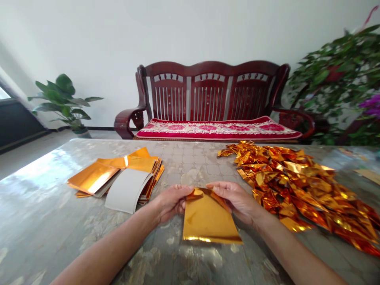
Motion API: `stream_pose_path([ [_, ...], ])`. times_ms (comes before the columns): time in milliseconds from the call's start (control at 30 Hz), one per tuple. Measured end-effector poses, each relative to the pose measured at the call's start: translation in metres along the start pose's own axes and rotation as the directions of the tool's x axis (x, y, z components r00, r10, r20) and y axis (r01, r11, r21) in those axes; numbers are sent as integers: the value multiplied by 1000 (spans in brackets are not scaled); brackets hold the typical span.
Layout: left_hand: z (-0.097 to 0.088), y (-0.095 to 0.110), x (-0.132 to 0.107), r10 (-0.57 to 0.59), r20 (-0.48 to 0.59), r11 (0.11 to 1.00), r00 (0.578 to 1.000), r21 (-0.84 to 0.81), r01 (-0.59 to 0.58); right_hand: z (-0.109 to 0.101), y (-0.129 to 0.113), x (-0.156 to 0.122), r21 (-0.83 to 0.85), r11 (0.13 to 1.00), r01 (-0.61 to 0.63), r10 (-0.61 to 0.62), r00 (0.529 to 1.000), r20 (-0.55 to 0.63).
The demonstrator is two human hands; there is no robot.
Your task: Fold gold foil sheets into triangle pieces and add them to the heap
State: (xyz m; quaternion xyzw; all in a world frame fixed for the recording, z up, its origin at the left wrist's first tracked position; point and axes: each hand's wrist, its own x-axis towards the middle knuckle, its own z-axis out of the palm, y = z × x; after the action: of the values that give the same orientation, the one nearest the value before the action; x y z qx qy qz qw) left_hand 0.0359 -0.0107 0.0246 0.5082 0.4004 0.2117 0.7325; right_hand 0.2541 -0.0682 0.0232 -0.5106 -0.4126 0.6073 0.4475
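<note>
A sheet of gold foil paper (pixel 209 221) is held between my two hands over the table, its far corners bent inward and its near edge straight. My left hand (pixel 173 200) pinches the far left corner, thumb on top. At the far right corner, my right hand (pixel 234 198) is closed on the same sheet with its thumb along the folded edge. A stack of flat gold sheets (pixel 97 174) lies to the left, with a curved grey-white sheet (pixel 127 190) on its near side. To the right spreads a large heap of folded gold foil pieces (pixel 282 178).
The table (pixel 166 261) has a patterned, shiny cover. A clear plastic bag (pixel 350 158) lies at its right end. Behind it stands a dark red wooden bench (pixel 208 95) with a red and white cushion (pixel 219 128). Potted plants (pixel 63 101) stand on both sides.
</note>
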Motion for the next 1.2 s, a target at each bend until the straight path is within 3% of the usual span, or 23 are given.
stream_pose_path([
  [67, -2, -1, 2, 86, -55, 968, 995, 242, -70, -1, 2, 2, -102, 995, 8, -9, 1000, -8],
  [100, -3, -3, 3, 169, -83, 907, 982, 404, -122, -1, 4, 4, -189, 982, 20, -24, 1000, -17],
  [167, -5, -6, 4, 347, -94, 722, 933, 662, -202, -2, 9, 8, -375, 925, 65, -78, 997, -19],
  [233, -7, -9, 5, 458, -79, 562, 885, 797, -220, -2, 12, 10, -524, 840, 140, -162, 987, 3],
  [333, -7, -10, 3, 532, -68, 431, 844, 879, -201, -1, 12, 9, -673, 709, 211, -279, 960, 7],
  [500, -9, -9, 3, 596, -2, 267, 803, 944, -195, 3, 9, 4, -821, 531, 211, -387, 922, -13],
  [600, -7, -9, 0, 694, 29, 191, 720, 956, -223, 6, 10, 3, -881, 419, 219, -513, 858, -31],
  [667, 0, -11, -6, 729, 61, 187, 682, 940, -284, 7, 12, 4, -893, 402, 202, -601, 794, -91],
  [733, 11, -14, -13, 690, 121, 212, 714, 909, -360, 8, 14, 4, -890, 424, 167, -651, 740, -171],
  [800, 24, -18, -19, 629, 201, 185, 751, 900, -395, 10, 16, 3, -887, 441, 134, -658, 720, -219],
  [900, 33, -22, -19, 581, 220, 100, 784, 936, -337, 13, 17, 0, -880, 442, 176, -635, 754, -169],
  [1067, 13, -19, -2, 529, 216, -20, 821, 970, -243, 16, 17, -4, -796, 504, 337, -573, 819, -16],
  [1200, 8, -12, -3, 597, 219, -35, 772, 968, -248, 19, 19, -5, -732, 570, 374, -538, 843, 12],
])
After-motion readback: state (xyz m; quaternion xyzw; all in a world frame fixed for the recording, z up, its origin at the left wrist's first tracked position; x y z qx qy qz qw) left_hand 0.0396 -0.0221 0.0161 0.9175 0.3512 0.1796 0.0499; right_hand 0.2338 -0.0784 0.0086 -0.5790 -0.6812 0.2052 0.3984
